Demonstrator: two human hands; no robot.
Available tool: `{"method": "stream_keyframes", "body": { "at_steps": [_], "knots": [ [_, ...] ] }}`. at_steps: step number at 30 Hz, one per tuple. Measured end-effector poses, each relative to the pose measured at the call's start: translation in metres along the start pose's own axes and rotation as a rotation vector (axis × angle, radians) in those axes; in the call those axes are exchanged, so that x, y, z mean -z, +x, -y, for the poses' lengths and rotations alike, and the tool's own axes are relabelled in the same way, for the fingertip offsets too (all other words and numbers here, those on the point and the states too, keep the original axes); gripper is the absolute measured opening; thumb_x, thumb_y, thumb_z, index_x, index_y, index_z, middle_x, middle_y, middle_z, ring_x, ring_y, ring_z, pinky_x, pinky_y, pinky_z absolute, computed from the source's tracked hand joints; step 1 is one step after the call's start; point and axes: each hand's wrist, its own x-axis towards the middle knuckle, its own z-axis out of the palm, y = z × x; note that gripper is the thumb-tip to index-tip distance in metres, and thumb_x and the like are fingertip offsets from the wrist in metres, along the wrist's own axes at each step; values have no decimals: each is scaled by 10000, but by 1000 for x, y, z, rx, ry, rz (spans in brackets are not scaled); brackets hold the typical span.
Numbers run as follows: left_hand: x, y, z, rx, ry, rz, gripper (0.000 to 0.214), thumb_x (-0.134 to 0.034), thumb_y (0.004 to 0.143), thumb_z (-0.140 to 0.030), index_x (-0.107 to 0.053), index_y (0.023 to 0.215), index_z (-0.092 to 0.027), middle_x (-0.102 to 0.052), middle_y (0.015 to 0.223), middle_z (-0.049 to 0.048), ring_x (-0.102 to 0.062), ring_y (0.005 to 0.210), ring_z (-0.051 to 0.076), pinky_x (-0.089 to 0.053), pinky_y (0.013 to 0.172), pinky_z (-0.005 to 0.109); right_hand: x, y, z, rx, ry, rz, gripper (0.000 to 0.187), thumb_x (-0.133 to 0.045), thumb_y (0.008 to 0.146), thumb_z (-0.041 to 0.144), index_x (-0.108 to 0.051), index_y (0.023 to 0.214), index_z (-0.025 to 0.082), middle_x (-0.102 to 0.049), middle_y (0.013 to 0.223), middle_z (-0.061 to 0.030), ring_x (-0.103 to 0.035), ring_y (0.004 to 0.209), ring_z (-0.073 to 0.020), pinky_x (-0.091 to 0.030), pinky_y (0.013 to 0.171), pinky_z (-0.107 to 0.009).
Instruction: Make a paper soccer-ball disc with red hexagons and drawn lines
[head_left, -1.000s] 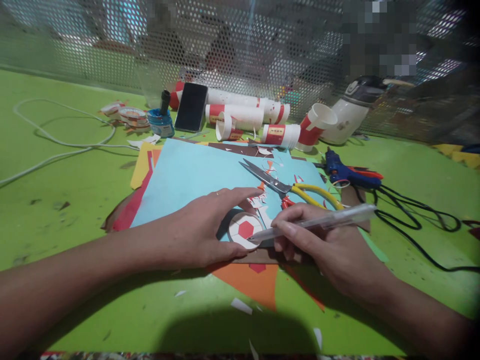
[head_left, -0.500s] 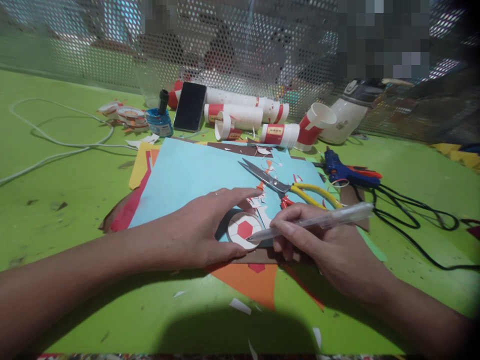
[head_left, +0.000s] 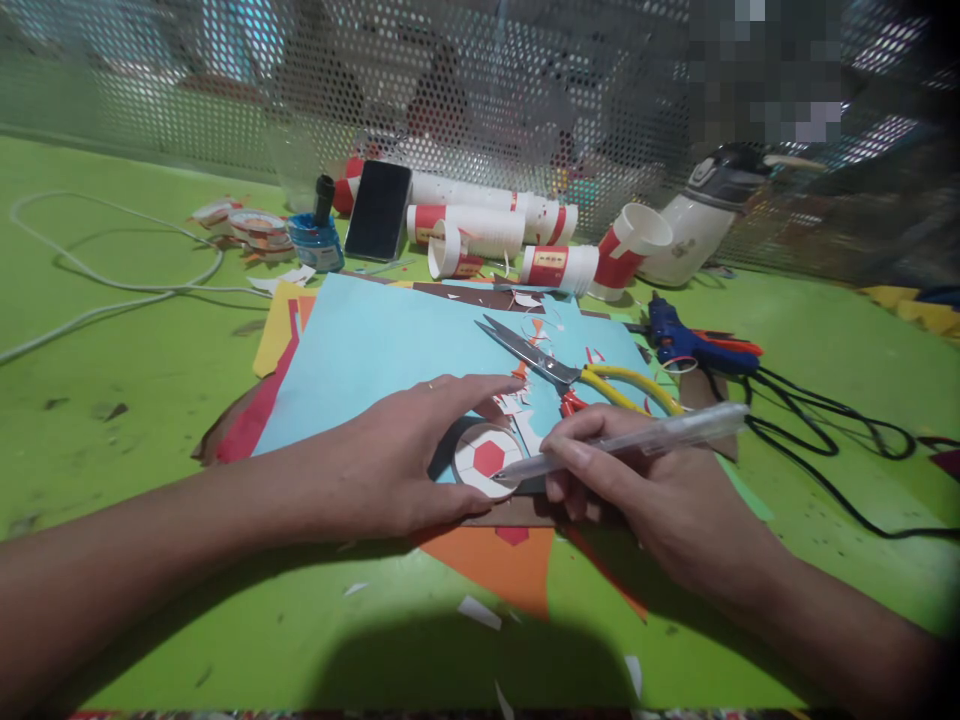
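Observation:
A round white paper disc (head_left: 466, 460) with a red hexagon in its middle and thin lines drawn outward lies on the stacked paper. My left hand (head_left: 405, 455) holds its rim, thumb at the near edge and fingers curved round the far side. In my right hand (head_left: 607, 475) is a clear-barrelled pen (head_left: 660, 435), its tip touching the disc just below the hexagon. Just beyond both hands, scissors (head_left: 551, 368) with yellow and red handles rest on light blue paper (head_left: 360, 350), among small white and orange scraps.
A blue glue gun (head_left: 686, 340) with a black cord is at right. Along the back are a phone (head_left: 379, 210), a blue jar (head_left: 315, 240), stacked paper cups (head_left: 480, 230), one upright cup (head_left: 634, 245) and a white flask (head_left: 690, 225). Orange paper (head_left: 495, 565) sticks out in front.
The pen tip and both hands look nearly the same as before. Only the camera view has shifted very slightly.

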Motion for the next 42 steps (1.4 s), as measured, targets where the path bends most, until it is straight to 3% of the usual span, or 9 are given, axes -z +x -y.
{"method": "stream_keyframes", "body": {
  "at_steps": [28,42],
  "knots": [
    [0,-2,1,-123,19,-24,700,-677,777,-287,-365,1403,-282,-548,1315,65,-544,1137,253,-449,958,382,1,-4,2,-38,-105,-3,172,-575,881,344,-621,761,231,-660,623,3,-582,546,-127,-470,530,-270],
    [2,-3,-3,-224,36,-41,625,-627,832,-250,-371,1401,-280,-576,1237,54,-544,1073,214,-437,926,330,1,-5,8,-33,-55,71,164,-553,878,274,-600,729,225,-632,636,4,-574,567,-117,-483,527,-243]
  ]
}}
